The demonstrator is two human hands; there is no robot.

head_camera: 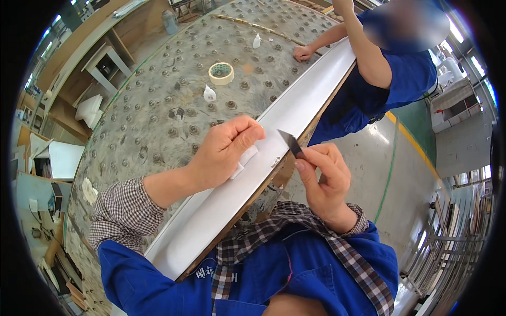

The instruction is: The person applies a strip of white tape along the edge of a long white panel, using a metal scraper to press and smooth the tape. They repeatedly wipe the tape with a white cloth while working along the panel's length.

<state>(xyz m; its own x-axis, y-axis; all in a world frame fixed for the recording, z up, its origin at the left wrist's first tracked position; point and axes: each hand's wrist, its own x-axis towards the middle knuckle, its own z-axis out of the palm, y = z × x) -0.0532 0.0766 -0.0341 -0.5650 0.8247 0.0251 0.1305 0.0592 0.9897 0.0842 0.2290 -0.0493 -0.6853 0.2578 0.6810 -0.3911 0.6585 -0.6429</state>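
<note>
A long white panel strip (221,213) with a raised lip runs diagonally along the table edge before me. Over its middle, my left hand (225,152) is closed around a folded white cloth or paper (246,158), part of which sticks out below the fingers. My right hand (326,181) pinches a thin dark blade (291,143) between thumb and forefinger, its pointed tip directed up and left above the strip. A small crumpled scrap (276,161) lies at the strip's near edge, just left of the right hand.
The metal table (158,118) is studded with several bolt-like knobs. On it stand a roll of masking tape (221,74), a small white bottle (209,94) and another bottle (257,41). A co-worker in blue (411,79) is at the strip's far end, one hand on the table.
</note>
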